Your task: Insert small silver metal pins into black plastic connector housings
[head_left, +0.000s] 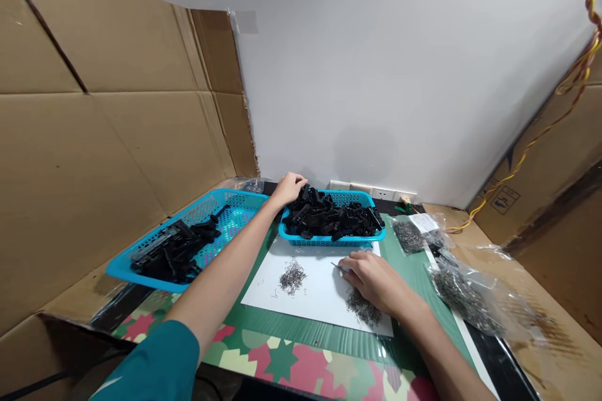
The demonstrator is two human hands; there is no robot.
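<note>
My left hand (290, 188) reaches to the back left corner of a blue plastic basket (332, 241) heaped with black plastic parts (336, 216). Its fingers are closed at the heap's edge on a black plastic part (304, 192), mostly hidden by the fingertips. Low over the white sheet (324, 307), my right hand (364, 272) is closed around a thin metal tool (335, 265) whose narrow tip points left. Beneath that hand lies a dark pile of small wire springs (364, 309), partly covered. A second pile of small springs (292, 277) sits further left on the sheet.
At left, a larger blue basket (188, 285) holds more black parts (176, 254). Clear bags of small metal pieces (465, 297) lie at right. Power sockets (383, 194) line the wall behind. Cardboard (117, 138) stands along the left side; a yellow twisted cord (527, 150) hangs at right.
</note>
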